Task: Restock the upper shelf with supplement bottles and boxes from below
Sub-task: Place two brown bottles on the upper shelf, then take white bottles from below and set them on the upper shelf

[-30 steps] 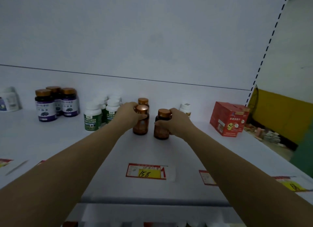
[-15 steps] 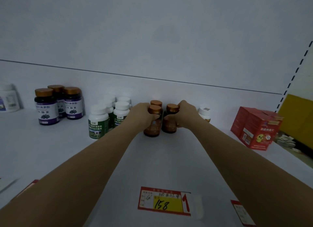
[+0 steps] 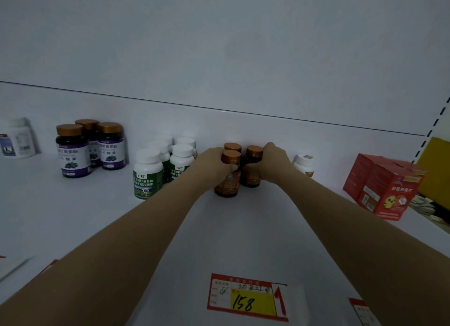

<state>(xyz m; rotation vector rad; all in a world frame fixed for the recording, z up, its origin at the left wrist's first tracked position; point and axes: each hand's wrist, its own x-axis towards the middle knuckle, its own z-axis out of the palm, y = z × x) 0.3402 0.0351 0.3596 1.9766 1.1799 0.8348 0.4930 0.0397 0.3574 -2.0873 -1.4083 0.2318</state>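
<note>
Both my arms reach to the back of the white upper shelf [image 3: 73, 228]. My left hand [image 3: 211, 163] is wrapped around a brown bottle with a copper cap [image 3: 227, 182] that stands on the shelf. Just right of it, my right hand [image 3: 274, 163] grips a second brown bottle [image 3: 251, 172], also standing. A third brown bottle [image 3: 232, 146] shows its cap behind the left one, near the back wall. The two held bottles stand side by side, almost touching.
Left of my hands stand several white-capped green-label bottles [image 3: 147, 174], three dark purple-label bottles [image 3: 73, 152] and a white bottle [image 3: 18, 140]. A small white bottle [image 3: 304, 165] and red boxes [image 3: 382, 191] stand to the right. A 158 price tag [image 3: 246, 299] lies at the front edge.
Both hands have pushed the two brown bottles back toward the wall and closer together. The view has moved in closer over the shelf.
</note>
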